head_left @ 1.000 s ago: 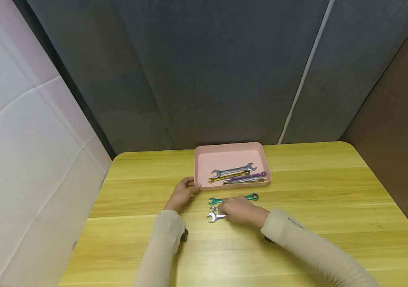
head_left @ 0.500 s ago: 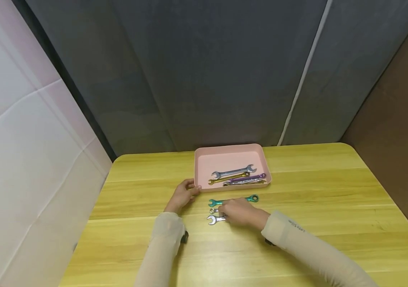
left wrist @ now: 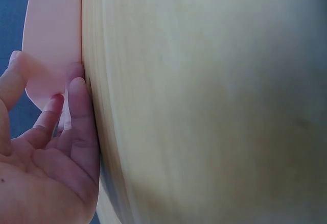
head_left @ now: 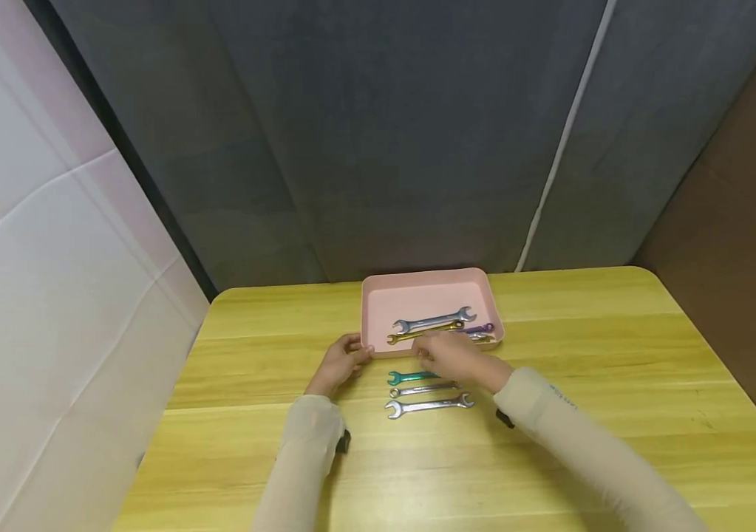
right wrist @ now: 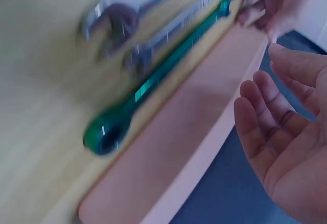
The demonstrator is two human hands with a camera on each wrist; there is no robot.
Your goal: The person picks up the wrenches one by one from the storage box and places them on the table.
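The pink tray (head_left: 378, 295) is touched at its near-left corner by the left hand (head_left: 341, 362), whose fingers (left wrist: 79, 117) lie straight against the tray wall on the wooden table (head_left: 617, 347). The right hand (head_left: 451, 356) is held over the tray's near edge, empty, with its fingers (right wrist: 265, 117) loosely spread. 3 wrenches are laid in a row on the table just in front of the tray: a green wrench (head_left: 407, 377) nearest it, a slim silver wrench (head_left: 420, 389) behind, and a larger silver wrench (head_left: 427, 405) closest to the person. A grey wrench (head_left: 432, 321), a gold wrench (head_left: 411, 334) and a partly hidden purple wrench (head_left: 482, 328) are seen inside the tray.
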